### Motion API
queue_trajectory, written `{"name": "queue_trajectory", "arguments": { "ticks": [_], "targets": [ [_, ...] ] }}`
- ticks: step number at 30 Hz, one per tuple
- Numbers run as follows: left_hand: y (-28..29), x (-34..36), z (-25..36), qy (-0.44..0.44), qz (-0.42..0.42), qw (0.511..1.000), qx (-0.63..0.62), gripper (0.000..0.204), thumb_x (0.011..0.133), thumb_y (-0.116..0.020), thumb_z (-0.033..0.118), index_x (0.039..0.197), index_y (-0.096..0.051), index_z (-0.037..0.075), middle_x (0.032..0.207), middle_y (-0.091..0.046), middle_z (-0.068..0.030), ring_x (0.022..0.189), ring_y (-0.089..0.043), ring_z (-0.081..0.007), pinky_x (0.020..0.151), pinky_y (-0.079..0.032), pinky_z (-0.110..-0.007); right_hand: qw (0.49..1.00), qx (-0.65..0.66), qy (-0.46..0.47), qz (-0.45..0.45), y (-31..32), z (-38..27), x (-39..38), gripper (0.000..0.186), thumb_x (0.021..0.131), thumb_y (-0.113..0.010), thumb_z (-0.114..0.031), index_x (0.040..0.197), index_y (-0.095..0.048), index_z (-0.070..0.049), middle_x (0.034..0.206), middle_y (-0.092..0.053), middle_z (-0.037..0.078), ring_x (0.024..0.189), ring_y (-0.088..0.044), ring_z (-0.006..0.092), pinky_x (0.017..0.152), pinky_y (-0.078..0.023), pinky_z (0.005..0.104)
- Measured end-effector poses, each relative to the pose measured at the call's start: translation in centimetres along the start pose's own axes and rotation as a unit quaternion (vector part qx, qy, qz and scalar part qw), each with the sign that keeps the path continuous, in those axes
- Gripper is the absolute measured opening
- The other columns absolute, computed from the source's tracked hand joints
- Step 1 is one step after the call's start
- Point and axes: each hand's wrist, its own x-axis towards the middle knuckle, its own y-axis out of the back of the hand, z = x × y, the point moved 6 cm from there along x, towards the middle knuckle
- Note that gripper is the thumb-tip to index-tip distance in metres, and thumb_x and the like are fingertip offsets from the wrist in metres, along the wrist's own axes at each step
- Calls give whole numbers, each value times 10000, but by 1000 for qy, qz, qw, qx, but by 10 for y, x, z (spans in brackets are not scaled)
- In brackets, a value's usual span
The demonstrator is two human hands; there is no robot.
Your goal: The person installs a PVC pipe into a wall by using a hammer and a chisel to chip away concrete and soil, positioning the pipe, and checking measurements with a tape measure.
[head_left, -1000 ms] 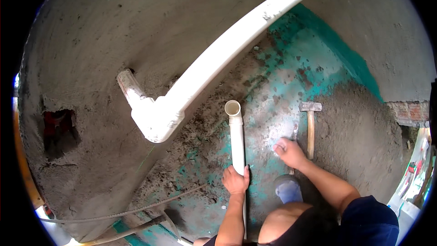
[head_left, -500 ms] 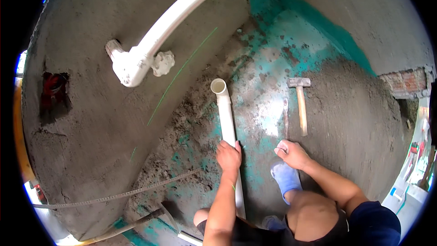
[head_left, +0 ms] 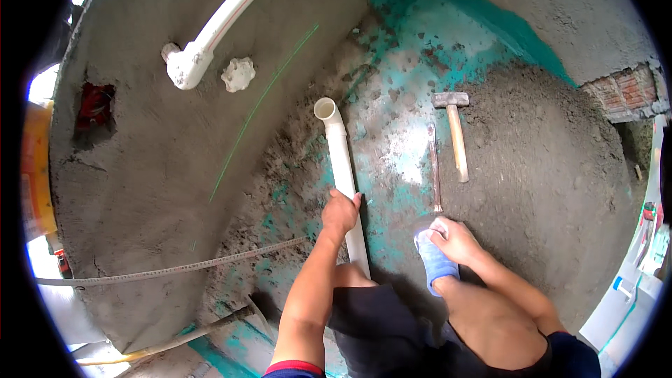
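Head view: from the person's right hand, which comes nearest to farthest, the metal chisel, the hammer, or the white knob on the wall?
From the right hand:
1. Metal chisel, just above the hand on the floor.
2. Hammer, beside the chisel, slightly farther up.
3. White knob, far upper left on the wall.

The left hand [head_left: 341, 211] grips a white pipe [head_left: 341, 168] lying on the teal-stained floor [head_left: 409, 77], its open end pointing away from the person. The right hand [head_left: 455, 238] rests at the near tip of a thin metal chisel [head_left: 434, 168], just above a blue slipper [head_left: 434, 262]. A hammer [head_left: 455, 133] lies just beside the chisel on grey mortar [head_left: 546, 154], while a measuring tape [head_left: 175, 269] stretches away leftward and a larger white pipe with elbow [head_left: 210, 38] runs along the rough wall [head_left: 147, 140].
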Motion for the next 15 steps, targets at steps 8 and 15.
{"name": "queue_trajectory", "arguments": {
  "ticks": [8, 15],
  "targets": [
    [18, -13, -2, 32, 21, 997, 71, 678, 961, -482, 561, 1126, -424, -95, 983, -650, -295, 972, -657, -436, 836, -532, -482, 993, 54, -106, 10, -6, 56, -27, 278, 918, -644, -239, 1050, -648, 5, 1006, -707, 204, 937, -699, 306, 835, -531, 393],
    [37, -106, -112, 89, 259, 864, -424, 235, 973, -610, 250, 962, -523, 32, 748, -547, -36, 626, -517, -160, 568, -414, -308, 992, 81, -86, 37, -9, 57, -45, 285, 919, -641, -256, 1041, -657, 0, 979, -705, 208, 909, -697, 315, 810, -530, 398]
  ]
}}
